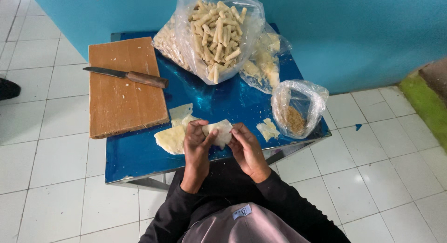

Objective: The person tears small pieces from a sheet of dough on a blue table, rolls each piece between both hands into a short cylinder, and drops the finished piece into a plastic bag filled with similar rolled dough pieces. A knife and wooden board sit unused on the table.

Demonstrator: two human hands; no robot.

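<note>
Over the near edge of the blue table (139, 154), I had both hands closed on one pale wrapper sheet (220, 131), left hand (196, 147) pinching its side, right hand (246, 147) curled under the other. I judged the rolling step underway; tucking the edge tight came next. It looked thin, soft and creased, with spare wrappers (173, 136) beside it.

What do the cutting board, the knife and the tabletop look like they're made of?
Cutting board: bare, matte wood, going by its grain and pale scuffs. Knife: grey metal blade, brown handle, probably wood. Table: glossy blue top that mirrors the bags, likely a laminate or painted sheet, with a metal-looking edge.
</note>
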